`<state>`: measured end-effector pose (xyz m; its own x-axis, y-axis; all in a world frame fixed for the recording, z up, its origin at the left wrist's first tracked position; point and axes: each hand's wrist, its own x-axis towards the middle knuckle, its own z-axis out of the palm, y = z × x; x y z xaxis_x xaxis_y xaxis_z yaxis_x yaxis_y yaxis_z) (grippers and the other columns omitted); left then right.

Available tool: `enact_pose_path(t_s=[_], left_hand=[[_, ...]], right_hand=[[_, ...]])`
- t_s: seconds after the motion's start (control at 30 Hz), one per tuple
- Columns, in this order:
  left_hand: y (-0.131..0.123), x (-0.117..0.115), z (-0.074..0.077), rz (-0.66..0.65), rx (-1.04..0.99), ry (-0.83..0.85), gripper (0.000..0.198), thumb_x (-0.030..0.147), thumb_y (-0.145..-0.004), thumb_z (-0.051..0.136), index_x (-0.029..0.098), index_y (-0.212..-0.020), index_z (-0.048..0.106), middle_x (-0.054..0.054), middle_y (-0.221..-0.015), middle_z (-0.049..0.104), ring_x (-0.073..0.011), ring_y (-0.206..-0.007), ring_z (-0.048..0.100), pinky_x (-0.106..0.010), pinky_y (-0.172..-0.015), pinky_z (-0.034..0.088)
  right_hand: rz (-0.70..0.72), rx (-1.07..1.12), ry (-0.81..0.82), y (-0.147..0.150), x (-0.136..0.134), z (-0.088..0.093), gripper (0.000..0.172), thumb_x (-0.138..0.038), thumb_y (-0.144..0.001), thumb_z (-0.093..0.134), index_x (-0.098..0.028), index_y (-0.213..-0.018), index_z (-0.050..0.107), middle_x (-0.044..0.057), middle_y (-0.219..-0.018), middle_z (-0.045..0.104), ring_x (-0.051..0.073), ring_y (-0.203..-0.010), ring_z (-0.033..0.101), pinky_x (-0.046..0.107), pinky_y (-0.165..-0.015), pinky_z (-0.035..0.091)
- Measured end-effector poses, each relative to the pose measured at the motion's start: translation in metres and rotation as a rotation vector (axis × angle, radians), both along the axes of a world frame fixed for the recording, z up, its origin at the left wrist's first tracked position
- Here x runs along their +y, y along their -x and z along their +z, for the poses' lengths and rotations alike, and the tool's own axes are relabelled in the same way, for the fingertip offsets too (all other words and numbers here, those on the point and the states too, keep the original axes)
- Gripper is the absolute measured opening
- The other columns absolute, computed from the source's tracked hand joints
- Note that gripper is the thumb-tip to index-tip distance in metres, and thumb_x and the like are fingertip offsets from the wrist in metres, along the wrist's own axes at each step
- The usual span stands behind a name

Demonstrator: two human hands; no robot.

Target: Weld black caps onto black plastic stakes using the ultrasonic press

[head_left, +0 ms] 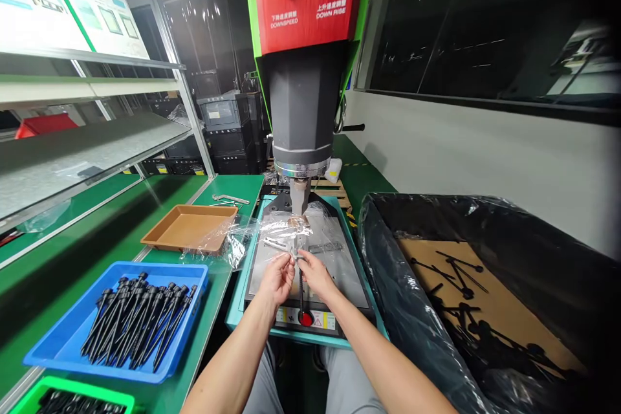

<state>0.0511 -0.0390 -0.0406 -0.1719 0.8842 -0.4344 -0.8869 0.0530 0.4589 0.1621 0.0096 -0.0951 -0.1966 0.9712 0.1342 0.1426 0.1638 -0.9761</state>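
My left hand (pixel 279 277) and my right hand (pixel 314 273) meet over the grey plate (pixel 339 272) of the press machine, below its metal horn (pixel 299 195). Both pinch, from either side, a small grey part (pixel 295 255) that stands on the fixture. A thin black rod (pixel 301 291) runs from the part toward me between my hands, ending near the red button (pixel 305 319). Clear plastic film (pixel 281 233) covers the plate around the fixture.
A blue tray (pixel 43 349) of several black pointed rods lies at the left, a green tray (pixel 29 401) below it. An empty brown tray (pixel 187 228) sits further back. On the right stands a box lined with black plastic (pixel 436 349), holding finished black pieces.
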Motion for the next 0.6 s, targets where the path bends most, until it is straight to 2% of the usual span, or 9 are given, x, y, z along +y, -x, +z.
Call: enact_pose_path(t_s=[0.1, 0.17, 0.23, 0.4, 0.6], left_hand=[[-0.002, -0.002, 0.004, -0.040, 0.028, -0.071, 0.013, -0.002, -0.080, 0.063, 0.010, -0.076, 0.060, -0.004, -0.069, 0.065, -0.0093, -0.059, 0.065, -0.013, -0.054, 0.056], [-0.004, -0.003, 0.006, -0.069, 0.064, -0.109, 0.011, 0.001, -0.079, 0.065, 0.010, -0.076, 0.061, -0.004, -0.071, 0.066, -0.0091, -0.060, 0.066, -0.013, -0.055, 0.056], [-0.005, -0.002, 0.008, -0.093, 0.096, -0.130, 0.011, 0.003, -0.078, 0.069, 0.011, -0.077, 0.061, -0.003, -0.070, 0.066, -0.0085, -0.060, 0.065, -0.013, -0.055, 0.055], [-0.009, 0.001, 0.013, -0.099, 0.096, -0.147, 0.014, 0.006, -0.074, 0.073, 0.012, -0.075, 0.060, -0.002, -0.071, 0.066, -0.0086, -0.060, 0.066, -0.013, -0.054, 0.054], [-0.008, 0.008, 0.014, -0.091, 0.072, -0.150, 0.015, 0.004, -0.074, 0.072, 0.012, -0.076, 0.059, -0.003, -0.074, 0.068, -0.0090, -0.060, 0.066, -0.013, -0.052, 0.054]], right_hand=[[-0.082, -0.006, -0.138, 0.000, 0.017, 0.008, 0.040, -0.035, -0.080, 0.052, -0.018, -0.114, 0.067, 0.009, -0.098, 0.067, 0.023, -0.084, 0.063, 0.038, -0.075, 0.054], [-0.127, -0.010, -0.221, -0.002, 0.028, 0.014, 0.039, -0.036, -0.081, 0.052, -0.019, -0.114, 0.066, 0.011, -0.111, 0.064, 0.027, -0.100, 0.060, 0.043, -0.091, 0.049], [-0.155, -0.020, -0.303, -0.004, 0.037, 0.020, 0.040, -0.036, -0.083, 0.051, -0.019, -0.116, 0.065, 0.012, -0.116, 0.061, 0.028, -0.109, 0.056, 0.045, -0.100, 0.043], [-0.204, -0.124, -0.522, -0.007, 0.056, 0.032, 0.040, -0.038, -0.087, 0.048, -0.018, -0.118, 0.063, 0.013, -0.116, 0.062, 0.028, -0.108, 0.056, 0.046, -0.098, 0.042], [-0.194, -0.168, -0.484, 0.001, 0.081, 0.043, 0.035, -0.038, -0.080, 0.053, -0.020, -0.106, 0.069, 0.012, -0.109, 0.066, 0.030, -0.107, 0.054, 0.047, -0.098, 0.039]])
